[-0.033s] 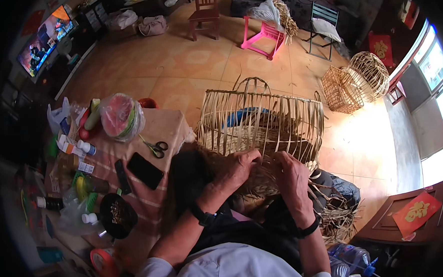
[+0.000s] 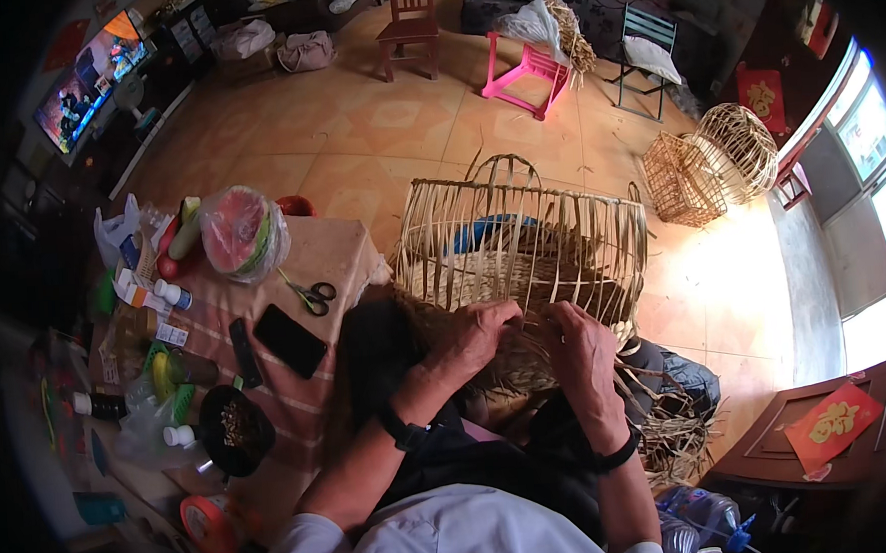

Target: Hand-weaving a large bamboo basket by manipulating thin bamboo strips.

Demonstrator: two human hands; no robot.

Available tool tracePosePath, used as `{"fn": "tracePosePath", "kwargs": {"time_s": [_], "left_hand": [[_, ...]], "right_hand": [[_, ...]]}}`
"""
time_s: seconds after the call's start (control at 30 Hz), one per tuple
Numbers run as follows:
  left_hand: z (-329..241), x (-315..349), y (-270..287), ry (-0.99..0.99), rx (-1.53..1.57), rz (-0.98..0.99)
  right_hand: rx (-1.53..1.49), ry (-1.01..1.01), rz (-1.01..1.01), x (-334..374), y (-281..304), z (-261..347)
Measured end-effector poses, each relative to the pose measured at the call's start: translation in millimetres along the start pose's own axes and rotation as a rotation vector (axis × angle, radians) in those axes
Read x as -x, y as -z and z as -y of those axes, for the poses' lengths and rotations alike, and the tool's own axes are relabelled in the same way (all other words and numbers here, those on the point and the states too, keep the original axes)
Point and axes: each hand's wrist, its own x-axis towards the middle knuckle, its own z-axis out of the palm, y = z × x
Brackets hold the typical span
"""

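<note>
A large basket (image 2: 430, 222) of pale dried straw strips rests at my lap, its open lattice side up, a loop handle at its far edge. Something blue (image 2: 481, 232) shows inside it. At the basket's near side, my left hand (image 2: 469, 335) is closed, thumb and fingers pinching a straw strip. My right hand (image 2: 584, 354) is a short way to the right, its fingers also pinched on straw at the weave. The fingertips partly hide the strips they hold. Loose straw strips (image 2: 676, 429) lie in a bunch beside my right wrist.
On the left, a cloth-covered table (image 2: 336, 247) bears scissors (image 2: 314, 298), a black phone (image 2: 290, 341), a remote (image 2: 245, 353), wrapped watermelon (image 2: 240, 232) and a dark bowl (image 2: 236, 431). Plastic bottles (image 2: 701, 513) stand lower right. Farther off are two woven baskets (image 2: 683, 179) and a pink stool (image 2: 527, 72).
</note>
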Motion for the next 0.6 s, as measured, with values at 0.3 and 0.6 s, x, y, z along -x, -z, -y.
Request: {"fn": "tracePosePath", "kwargs": {"time_s": [0.3, 0.6], "left_hand": [[-8.0, -0.3, -1.4, 0.094, 0.091, -0.016], [0.9, -2.3, 1.1, 0.135, 0.113, 0.008]], "right_hand": [[-0.208, 0.023, 0.079, -4.2, -4.2, -4.4], [0.048, 0.200, 0.223, -2.7, 9.3, -8.7]]}}
